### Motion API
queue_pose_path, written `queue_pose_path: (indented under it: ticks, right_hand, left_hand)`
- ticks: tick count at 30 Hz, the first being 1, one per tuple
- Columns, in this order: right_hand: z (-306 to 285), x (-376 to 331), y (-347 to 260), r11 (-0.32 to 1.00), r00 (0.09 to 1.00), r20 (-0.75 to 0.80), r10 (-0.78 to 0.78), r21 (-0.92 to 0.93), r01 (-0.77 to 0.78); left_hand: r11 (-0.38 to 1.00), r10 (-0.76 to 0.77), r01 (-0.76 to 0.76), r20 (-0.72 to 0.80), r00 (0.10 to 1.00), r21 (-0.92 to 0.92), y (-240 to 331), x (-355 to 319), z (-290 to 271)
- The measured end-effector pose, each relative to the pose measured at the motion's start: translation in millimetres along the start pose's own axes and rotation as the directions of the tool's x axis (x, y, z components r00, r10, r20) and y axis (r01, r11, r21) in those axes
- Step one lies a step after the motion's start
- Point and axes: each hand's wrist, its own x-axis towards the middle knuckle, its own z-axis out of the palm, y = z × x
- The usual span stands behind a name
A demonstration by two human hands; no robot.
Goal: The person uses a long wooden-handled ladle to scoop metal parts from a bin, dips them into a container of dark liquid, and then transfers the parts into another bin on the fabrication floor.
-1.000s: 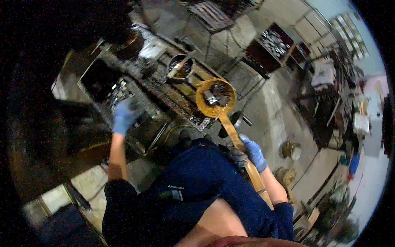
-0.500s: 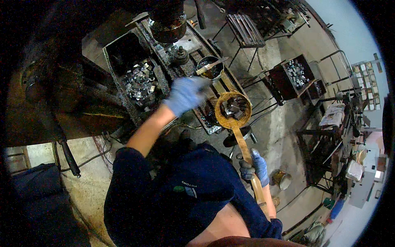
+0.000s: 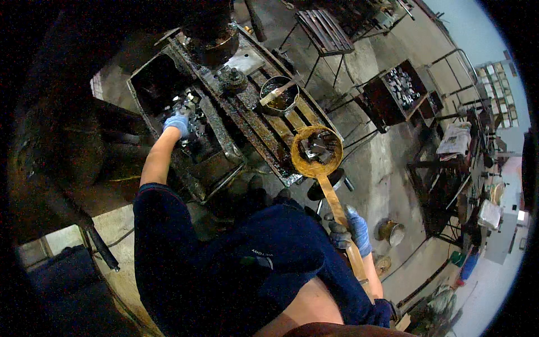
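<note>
My left hand (image 3: 177, 124), in a light blue glove, reaches down into a dark metal bin (image 3: 209, 127) at left. It touches the small metal pieces (image 3: 193, 121) heaped there; its fingertips are lost among them, so whether it grips one cannot be made out. At right my gloved right hand (image 3: 355, 231) is wrapped round the flat handle (image 3: 332, 203) of a long-handled round yellow mesh basket (image 3: 301, 164). Several dark metal pieces (image 3: 318, 147) lie inside the basket, which is held level near the bench's near end.
A slatted, grimy bench (image 3: 247, 115) carries a bucket (image 3: 279, 106) with a flat wooden-handled tool (image 3: 276, 94) across its rim. Farther right stand a slatted rack (image 3: 324, 35) and a box of metal pieces (image 3: 401, 90). A small pail (image 3: 391, 232) sits on the floor beyond my right hand.
My left hand has swung left, from above the bench beside the basket down into the bin's metal pieces. My right hand keeps its hold on the basket, nearly still.
</note>
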Motion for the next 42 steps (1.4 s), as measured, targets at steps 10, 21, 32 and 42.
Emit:
queue_pose_path:
  ticks: [10,21,32,42]
  right_hand:
    - [11.2,11.0,-4.3,0.998,0.998,-0.060,-0.020,0.059,0.023]
    - [9.1,13.1,-19.1,0.995,0.999,0.043,-0.022,0.094,0.018]
    - [1.7,13.7,-23.9,0.982,0.996,0.091,-0.009,0.189,-0.008]
    - [-7.7,15.7,-28.9,0.965,0.988,0.155,0.018,0.257,-0.058]
  left_hand:
    - [0.999,0.009,-0.008,-0.015,1.000,0.052,24.3,11.5,-3.9]
    - [1.000,0.017,-0.014,-0.108,0.994,0.025,45.5,18.0,-9.5]
    - [0.853,-0.324,0.260,-0.069,0.944,-0.453,47.0,48.6,-0.8]
    - [0.962,-0.029,-0.028,-0.202,0.979,-0.271,55.4,28.8,0.2]
